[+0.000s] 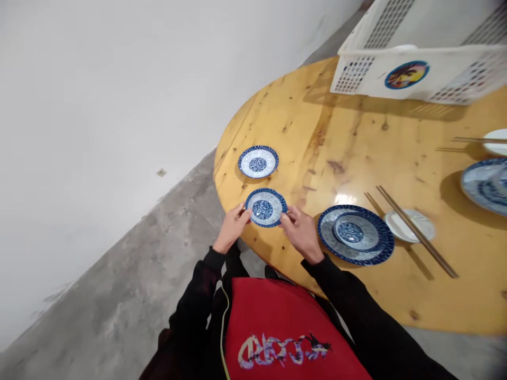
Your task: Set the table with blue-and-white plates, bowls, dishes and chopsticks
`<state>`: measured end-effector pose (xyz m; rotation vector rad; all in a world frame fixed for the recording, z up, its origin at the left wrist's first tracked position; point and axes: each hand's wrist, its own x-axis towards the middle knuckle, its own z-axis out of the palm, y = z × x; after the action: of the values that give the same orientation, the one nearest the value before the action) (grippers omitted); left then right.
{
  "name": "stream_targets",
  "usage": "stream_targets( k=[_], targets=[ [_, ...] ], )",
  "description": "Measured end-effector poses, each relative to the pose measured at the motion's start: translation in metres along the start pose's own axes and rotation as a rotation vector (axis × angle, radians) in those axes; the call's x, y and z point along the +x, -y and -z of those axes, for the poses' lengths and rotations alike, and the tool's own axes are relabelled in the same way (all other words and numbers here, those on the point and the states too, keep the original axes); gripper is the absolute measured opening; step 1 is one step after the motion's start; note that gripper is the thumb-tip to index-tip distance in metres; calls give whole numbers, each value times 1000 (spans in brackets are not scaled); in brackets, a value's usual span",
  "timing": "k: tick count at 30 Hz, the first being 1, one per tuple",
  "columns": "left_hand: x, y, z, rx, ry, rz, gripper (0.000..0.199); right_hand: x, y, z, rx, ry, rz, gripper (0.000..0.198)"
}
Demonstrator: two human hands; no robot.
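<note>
Between my two hands is a small blue-and-white plate [264,207], face up near the rounded edge of the table. My left hand [233,224] pinches its left rim, thumb on top. The right rim is gripped by my right hand [300,231], also with the thumb above. Just beyond lies a matching blue-and-white plate [258,161], flat on the wood. To the right of my right hand sits a larger blue-rimmed plate [327,232] with a smaller patterned plate [358,235] resting in it. The undersides of my fingers are hidden by the held plate.
A pair of chopsticks [425,243] leans across a small white dish [428,226]. At the far right are another blue plate [475,182] and a white dish [493,148] with chopsticks. A white plastic crate [368,79] stands at the back of the wooden table [368,153].
</note>
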<state>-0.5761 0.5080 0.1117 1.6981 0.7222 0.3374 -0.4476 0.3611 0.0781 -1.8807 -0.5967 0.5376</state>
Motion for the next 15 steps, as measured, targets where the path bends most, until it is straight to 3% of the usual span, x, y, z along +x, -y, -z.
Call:
stream_targets(
  k=[5,9,15],
  targets=[
    [114,-4,31,195,226,-62,27,71,18,-25,24,-227,-122,26],
    [199,-12,57,362,335,-151,30,132,30,-53,38,-368,-186,21],
    [290,-3,68,577,402,-225,30,202,14,-84,-79,-493,-294,20]
  ],
)
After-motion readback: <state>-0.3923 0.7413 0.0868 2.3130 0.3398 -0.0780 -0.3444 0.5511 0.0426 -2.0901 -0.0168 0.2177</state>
